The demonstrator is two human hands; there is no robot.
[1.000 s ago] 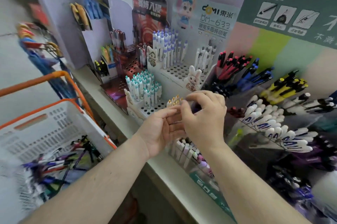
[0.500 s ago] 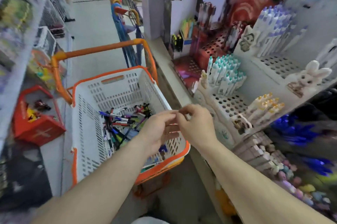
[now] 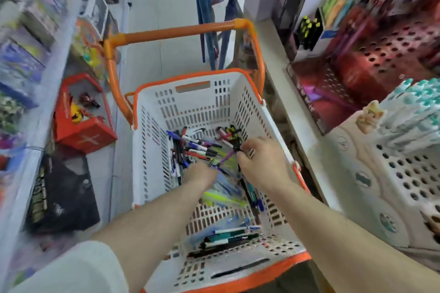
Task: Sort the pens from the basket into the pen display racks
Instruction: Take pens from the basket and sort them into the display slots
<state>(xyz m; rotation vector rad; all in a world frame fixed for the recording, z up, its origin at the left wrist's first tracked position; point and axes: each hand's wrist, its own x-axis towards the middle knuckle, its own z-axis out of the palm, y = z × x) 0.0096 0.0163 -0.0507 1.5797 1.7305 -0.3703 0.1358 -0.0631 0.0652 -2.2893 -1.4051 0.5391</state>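
Inside the basket (image 3: 152,111), the purple pen (image 3: 226,158) slants between both hands: right hand (image 3: 260,161) pinches its upper end, left hand (image 3: 200,176) curls at its lower tip, grasp unclear.

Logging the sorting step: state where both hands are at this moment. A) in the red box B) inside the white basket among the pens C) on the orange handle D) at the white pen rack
B: the left hand and right hand are both down in the basket, at the loose pens.
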